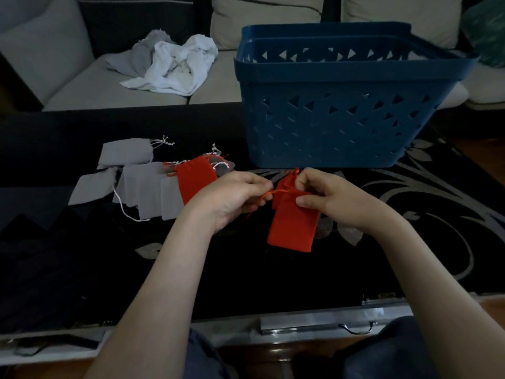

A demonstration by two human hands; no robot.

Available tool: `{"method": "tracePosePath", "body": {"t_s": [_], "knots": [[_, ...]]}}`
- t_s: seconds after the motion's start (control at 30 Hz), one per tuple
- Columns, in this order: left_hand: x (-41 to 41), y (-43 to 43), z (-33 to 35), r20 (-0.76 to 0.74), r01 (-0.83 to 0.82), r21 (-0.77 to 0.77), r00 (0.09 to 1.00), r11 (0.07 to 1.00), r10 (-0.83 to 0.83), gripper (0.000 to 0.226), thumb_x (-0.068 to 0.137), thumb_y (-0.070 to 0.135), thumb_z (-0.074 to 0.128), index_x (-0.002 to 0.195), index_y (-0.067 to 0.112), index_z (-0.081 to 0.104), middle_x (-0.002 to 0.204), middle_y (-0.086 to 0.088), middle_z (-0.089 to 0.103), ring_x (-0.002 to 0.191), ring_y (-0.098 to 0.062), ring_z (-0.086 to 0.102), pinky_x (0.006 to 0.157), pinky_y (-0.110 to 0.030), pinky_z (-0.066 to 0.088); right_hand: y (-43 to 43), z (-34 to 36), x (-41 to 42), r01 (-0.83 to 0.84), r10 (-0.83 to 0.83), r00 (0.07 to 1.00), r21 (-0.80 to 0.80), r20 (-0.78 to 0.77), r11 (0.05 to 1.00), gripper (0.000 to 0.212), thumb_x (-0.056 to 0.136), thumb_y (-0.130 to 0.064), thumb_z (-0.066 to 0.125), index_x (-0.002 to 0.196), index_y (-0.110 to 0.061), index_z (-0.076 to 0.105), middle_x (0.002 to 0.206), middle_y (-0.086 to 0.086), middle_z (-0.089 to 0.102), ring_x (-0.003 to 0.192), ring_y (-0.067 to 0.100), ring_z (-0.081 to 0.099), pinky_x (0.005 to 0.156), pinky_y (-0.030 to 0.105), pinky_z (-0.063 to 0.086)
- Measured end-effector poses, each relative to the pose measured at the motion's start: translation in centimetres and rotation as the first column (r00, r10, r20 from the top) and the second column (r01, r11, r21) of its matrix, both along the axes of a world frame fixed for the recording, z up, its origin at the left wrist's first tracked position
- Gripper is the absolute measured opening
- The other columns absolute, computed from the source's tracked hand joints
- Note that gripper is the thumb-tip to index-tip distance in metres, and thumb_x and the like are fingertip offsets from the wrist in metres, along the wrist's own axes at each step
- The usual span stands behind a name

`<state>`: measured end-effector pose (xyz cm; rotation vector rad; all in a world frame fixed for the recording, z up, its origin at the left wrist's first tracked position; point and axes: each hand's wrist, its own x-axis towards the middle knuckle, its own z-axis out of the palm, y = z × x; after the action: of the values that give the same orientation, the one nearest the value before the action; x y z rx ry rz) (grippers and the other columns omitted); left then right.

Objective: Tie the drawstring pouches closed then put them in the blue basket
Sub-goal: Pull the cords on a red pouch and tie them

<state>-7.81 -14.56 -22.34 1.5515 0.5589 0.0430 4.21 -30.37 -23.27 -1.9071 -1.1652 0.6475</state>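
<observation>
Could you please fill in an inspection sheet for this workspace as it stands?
Surface: table covered by a dark cloth with a pale floral pattern.
Job's things: red pouch in hand; blue basket upright behind it; second red pouch and grey pouches lying at left.
Clutter: white cloths crumpled on the sofa.
Hands: left hand pinches the drawstring; right hand pinches the pouch's neck.
Cables: nothing seen.
Surroundings: light sofa behind the table.

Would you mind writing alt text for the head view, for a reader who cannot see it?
A person's left hand pinches the red cord of a red pouch while the right hand grips its neck, over a dark table. A blue basket stands behind; grey pouches and a second red pouch lie at left.
</observation>
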Motion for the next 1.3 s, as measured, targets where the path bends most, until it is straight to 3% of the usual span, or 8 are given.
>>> {"method": "tracePosePath", "body": {"t_s": [0.2,0.43,0.6,0.87,0.97,1.13,1.2,1.3], "knots": [[0.0,0.2,-0.1,0.01,-0.051,0.044,0.999,0.998,0.05,0.012,0.093,0.011,0.057,0.084,0.015,0.065,0.064,0.007,0.063,0.058,-0.003,0.055,0.054,-0.013,0.044,-0.1,-0.3,0.3,-0.014,0.014,1.0,-0.021,0.001,1.0,0.022,0.09,-0.007,0.06,0.079,-0.022,0.047,0.081,-0.001,0.052,0.077,0.016,0.048,0.074,0.035,0.04],[-0.2,0.1,-0.2,-0.08,0.134,0.119,0.989,0.984,-0.125,0.013,0.093,0.021,0.058,0.085,0.019,0.068,0.065,0.011,0.065,0.062,-0.001,0.054,0.063,-0.015,0.043,0.1,-0.3,0.2,-0.023,0.023,1.0,-0.019,-0.006,1.0,0.02,0.09,-0.007,0.06,0.08,-0.02,0.049,0.081,-0.001,0.053,0.077,0.016,0.049,0.074,0.035,0.04],[-0.2,0.2,-0.5,-0.082,0.149,0.147,0.987,0.978,-0.138,0.011,0.089,0.019,0.063,0.079,0.021,0.068,0.066,0.012,0.064,0.068,-0.004,0.055,0.068,-0.02,0.042,0.1,-0.1,0.1,-0.035,0.035,0.999,-0.044,-0.013,0.998,0.019,0.091,-0.007,0.059,0.08,-0.02,0.048,0.081,-0.003,0.052,0.076,0.013,0.048,0.073,0.032,0.039],[0.0,0.4,-0.4,-0.028,-0.015,0.189,0.999,0.982,0.021,0.015,0.087,0.016,0.065,0.073,0.02,0.067,0.061,0.009,0.057,0.049,0.001,0.048,0.045,-0.011,0.038,-0.2,0.3,0.0,-0.025,0.026,1.0,-0.097,0.017,0.995,0.018,0.089,-0.012,0.062,0.079,-0.018,0.048,0.08,-0.001,0.053,0.075,0.014,0.048,0.073,0.032,0.039],[-0.2,0.9,-0.7,-0.05,-0.054,0.218,0.997,0.974,0.066,0.014,0.09,0.019,0.063,0.077,0.021,0.066,0.075,0.007,0.06,0.073,-0.006,0.054,0.063,-0.015,0.043,-0.4,0.4,0.1,0.008,-0.004,0.999,-0.111,0.033,0.994,0.021,0.089,-0.015,0.062,0.076,-0.023,0.048,0.078,-0.002,0.054,0.074,0.014,0.049,0.073,0.032,0.039],[-0.4,2.0,-1.3,-0.119,-0.092,0.239,0.985,0.967,0.123,0.016,0.094,0.02,0.057,0.079,0.021,0.063,0.088,0.001,0.062,0.099,-0.02,0.057,0.1,-0.043,0.041,-0.6,0.4,0.3,0.094,-0.092,0.996,-0.1,0.024,0.991,0.019,0.09,-0.016,0.061,0.076,-0.024,0.051,0.079,-0.006,0.058,0.075,0.013,0.052,0.074,0.032,0.041],[-0.4,2.3,-1.4,-0.132,-0.093,0.252,0.983,0.963,0.129,0.019,0.096,0.018,0.053,0.079,0.019,0.064,0.09,0.0,0.065,0.102,-0.022,0.059,0.1,-0.043,0.043,-0.5,0.5,0.3,0.108,-0.106,0.994,-0.112,0.026,0.988,0.018,0.09,-0.016,0.061,0.076,-0.024,0.052,0.078,-0.006,0.058,0.075,0.013,0.052,0.074,0.031,0.041],[-0.5,2.6,-1.2,-0.119,-0.1,0.242,0.984,0.965,0.132,0.024,0.097,0.01,0.049,0.079,0.014,0.063,0.091,-0.002,0.065,0.098,-0.019,0.06,0.086,-0.03,0.047,-0.5,1.1,0.4,0.138,-0.136,0.99,-0.114,0.026,0.984,0.016,0.091,-0.016,0.061,0.078,-0.023,0.054,0.078,-0.007,0.059,0.073,0.011,0.052,0.071,0.026,0.04]]}}
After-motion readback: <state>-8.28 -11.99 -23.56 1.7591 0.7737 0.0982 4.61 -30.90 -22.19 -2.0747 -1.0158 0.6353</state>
